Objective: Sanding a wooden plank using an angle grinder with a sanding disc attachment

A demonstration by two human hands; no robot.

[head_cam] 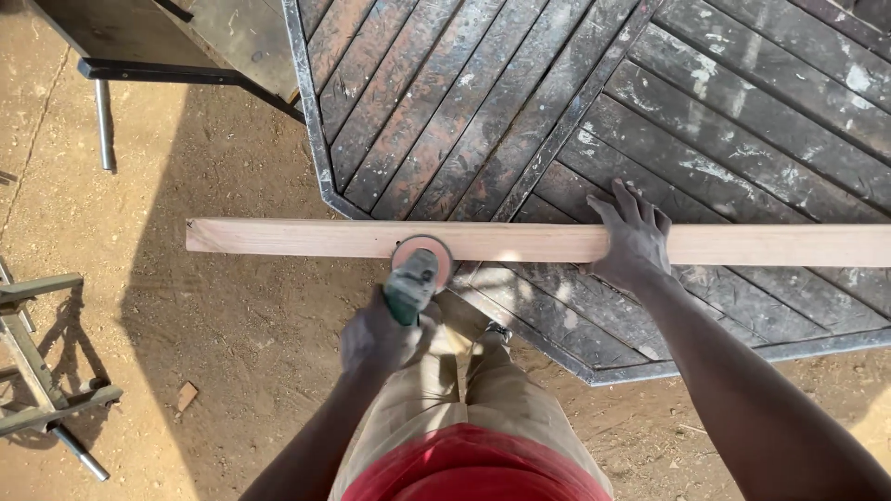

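A long pale wooden plank point(538, 242) lies crosswise over the near corner of a dark slatted metal frame point(650, 121), its left end jutting out over the sandy ground point(213, 315). The left hand point(379, 339) is closed round the body of a green angle grinder point(411, 286), whose reddish sanding disc point(422, 252) meets the plank's near edge (whether it is spinning cannot be told). The right hand point(633, 239) lies flat on the plank, fingers spread, pressing it down onto the frame. Below are khaki trousers point(464, 390) and a red shirt point(473, 468); a metal stand point(42, 362) sits at far left.
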